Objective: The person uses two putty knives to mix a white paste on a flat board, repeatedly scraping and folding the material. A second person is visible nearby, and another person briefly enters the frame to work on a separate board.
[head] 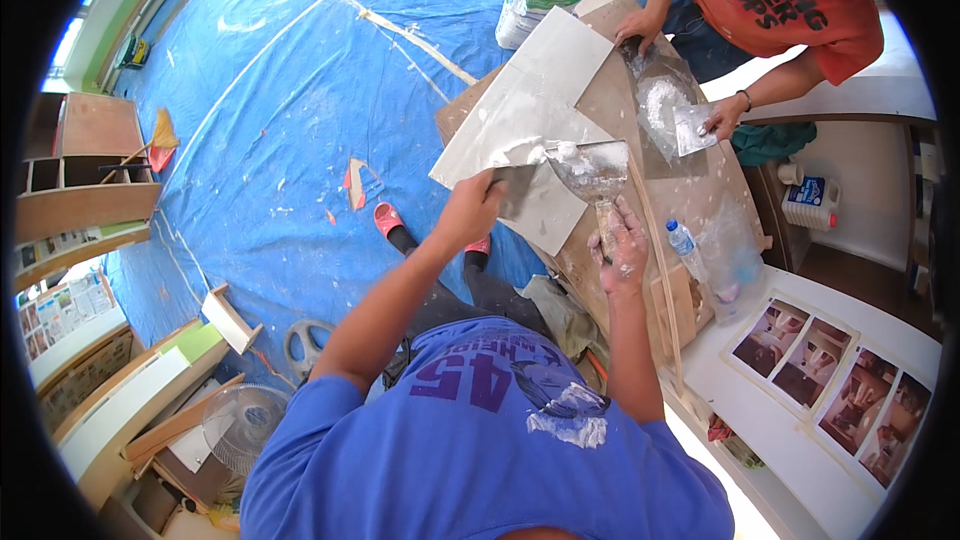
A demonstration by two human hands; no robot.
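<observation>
My left hand (474, 204) grips a dark flat scraper blade (519, 186), its far edge touching white paste (517, 151) on a pale board (501, 120). In my right hand (624, 249) is the handle of a wide putty knife (594, 171), whose metal blade is smeared with paste. A lump of paste (568, 151) sits at the blade's left corner. The two tools are close together over the board. Beneath lies a second pale sheet (551, 229), partly hidden by the scraper. Both rest on a brown wooden worktop (600, 101).
Across the worktop a co-worker's hand (721, 116) holds a coated plate (691, 131) beside white powder (664, 101). A water bottle (684, 241), plastic bag (731, 262) and wooden strip (656, 240) lie to the right. A sack (534, 7) stands on blue sheeting (300, 90); a fan (246, 420) is lower left.
</observation>
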